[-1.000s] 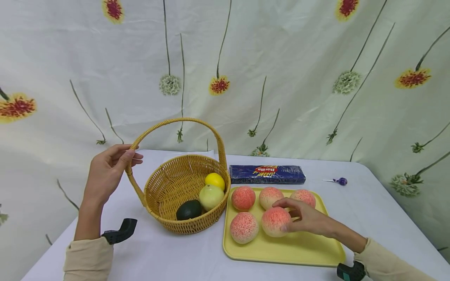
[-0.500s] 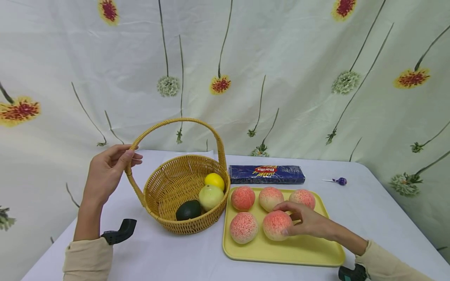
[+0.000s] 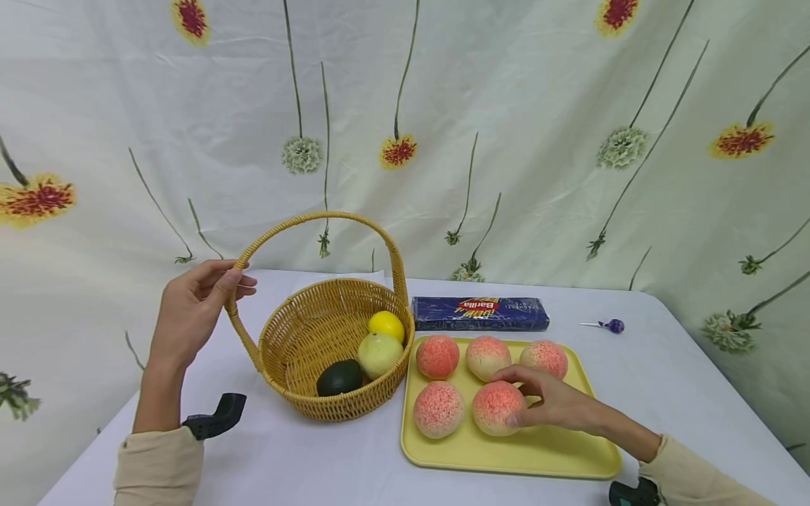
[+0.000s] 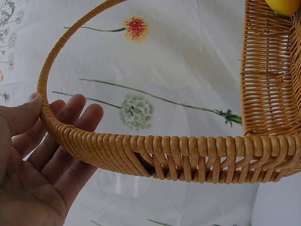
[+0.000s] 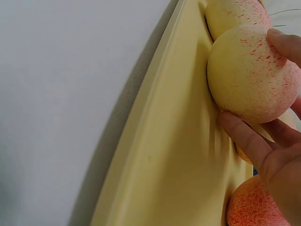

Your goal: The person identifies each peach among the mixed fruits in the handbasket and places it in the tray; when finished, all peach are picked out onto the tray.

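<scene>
My left hand [image 3: 196, 306] pinches the left side of the handle of a wicker basket [image 3: 304, 406], thumb on one side and fingers behind. Inside the basket lie a yellow lemon [image 3: 387, 325], a pale green round fruit [image 3: 380, 355] and a dark green avocado [image 3: 339, 378]. My right hand [image 3: 550, 400] grips a pink and cream peach [image 3: 497, 407] at the front of a yellow tray [image 3: 506, 460]. In the right wrist view, thumb and fingers lie around this peach [image 5: 251, 73]. Beside it sits another peach [image 3: 439, 410], with several more along the tray's back row.
Behind the tray lies a blue Barilla spaghetti box [image 3: 481, 314]. A purple lollipop [image 3: 612, 325] is on the white table [image 3: 304, 464] at the right. A flower-patterned cloth [image 3: 538, 105] hangs behind the table. The basket's right side stands close against the tray's left edge.
My right hand and the peach it grips have shifted very slightly to the right and down. My left hand and the basket stay where they were.
</scene>
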Tool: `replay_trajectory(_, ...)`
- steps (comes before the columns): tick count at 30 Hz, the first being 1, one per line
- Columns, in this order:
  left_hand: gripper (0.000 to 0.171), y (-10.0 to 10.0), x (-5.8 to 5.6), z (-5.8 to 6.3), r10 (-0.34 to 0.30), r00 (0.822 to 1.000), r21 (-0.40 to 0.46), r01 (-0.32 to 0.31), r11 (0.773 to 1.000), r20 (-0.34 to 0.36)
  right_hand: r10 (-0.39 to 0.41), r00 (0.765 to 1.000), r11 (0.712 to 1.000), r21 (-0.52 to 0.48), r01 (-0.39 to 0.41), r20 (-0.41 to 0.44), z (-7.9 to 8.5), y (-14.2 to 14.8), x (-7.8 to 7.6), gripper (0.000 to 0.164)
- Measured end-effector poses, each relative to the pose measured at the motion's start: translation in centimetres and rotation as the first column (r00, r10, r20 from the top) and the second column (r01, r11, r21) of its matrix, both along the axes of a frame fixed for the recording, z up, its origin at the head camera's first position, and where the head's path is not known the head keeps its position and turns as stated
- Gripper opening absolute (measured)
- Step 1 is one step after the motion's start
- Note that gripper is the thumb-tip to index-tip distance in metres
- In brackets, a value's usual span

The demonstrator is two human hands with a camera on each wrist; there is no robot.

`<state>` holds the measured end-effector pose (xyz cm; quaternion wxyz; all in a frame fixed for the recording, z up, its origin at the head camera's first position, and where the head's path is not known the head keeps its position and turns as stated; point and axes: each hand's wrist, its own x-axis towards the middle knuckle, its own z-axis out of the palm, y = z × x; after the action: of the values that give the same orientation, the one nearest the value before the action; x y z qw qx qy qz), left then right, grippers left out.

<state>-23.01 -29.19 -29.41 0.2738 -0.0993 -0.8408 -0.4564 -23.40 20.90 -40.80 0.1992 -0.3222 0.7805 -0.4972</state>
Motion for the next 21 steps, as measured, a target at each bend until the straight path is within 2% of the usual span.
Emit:
replay_trajectory(8,0.033,-0.01,0.04,0.02,-0.010,1.000,0.009,0.010,1.000,0.000,0.002,0.999,0.999,0.042,0.000,-0.050,0.09,-0.22,-0.08,0.053)
replay_trajectory(21,0.032,-0.18,-0.10,-0.08,-0.021,1.000,0.002,0.021,1.000,-0.001,0.003,1.000,0.998,0.064,-0.001,-0.025,0.49,-0.33,0.18,0.058)
